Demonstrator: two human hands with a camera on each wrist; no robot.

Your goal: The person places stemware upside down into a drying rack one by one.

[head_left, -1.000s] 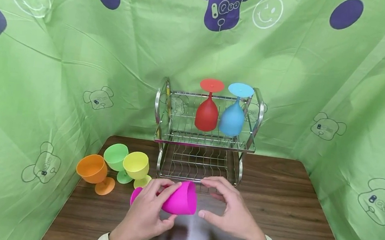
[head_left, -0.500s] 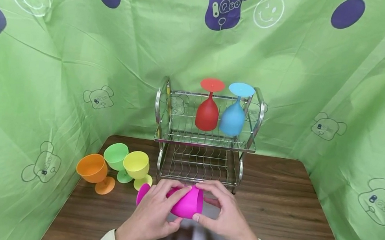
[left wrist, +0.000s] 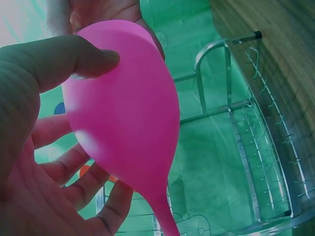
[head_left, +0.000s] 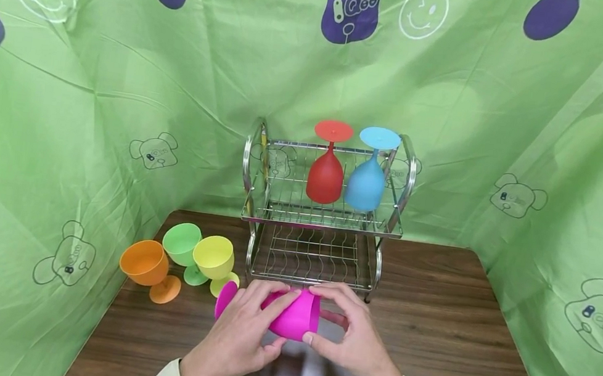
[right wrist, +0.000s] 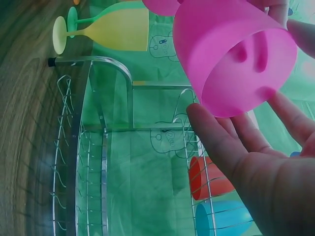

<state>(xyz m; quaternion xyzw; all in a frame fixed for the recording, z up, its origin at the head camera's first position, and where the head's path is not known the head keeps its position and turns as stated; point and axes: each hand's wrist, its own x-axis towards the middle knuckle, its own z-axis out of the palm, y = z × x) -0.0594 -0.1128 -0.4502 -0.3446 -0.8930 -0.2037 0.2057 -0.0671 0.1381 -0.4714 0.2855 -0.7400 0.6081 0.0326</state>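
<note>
A pink goblet [head_left: 295, 317] lies sideways between both hands, its foot to the left and its mouth to the right. My left hand [head_left: 240, 330] grips the bowl, thumb [left wrist: 98, 61] across one side and fingers round the other, as the left wrist view shows. At the rim, my right hand [head_left: 348, 336] holds the mouth between thumb and fingers. The right wrist view looks into the hollow pink bowl [right wrist: 246, 73], with right-hand fingertips [right wrist: 197, 113] right at its edge. In the head view the stem is mostly hidden behind the left hand.
Behind the hands stands a two-tier metal dish rack [head_left: 319, 224]. Its upper tier bears an upside-down red goblet [head_left: 325, 178] and blue goblet [head_left: 365, 186]. Upright orange [head_left: 144, 263], green [head_left: 181, 244] and yellow goblets [head_left: 214, 257] stand on the wooden table [head_left: 447, 329] at left.
My right hand has come left to the goblet's rim and taken hold of it. The left hand has shifted slightly right with the goblet. Little differs over the last half second.
</note>
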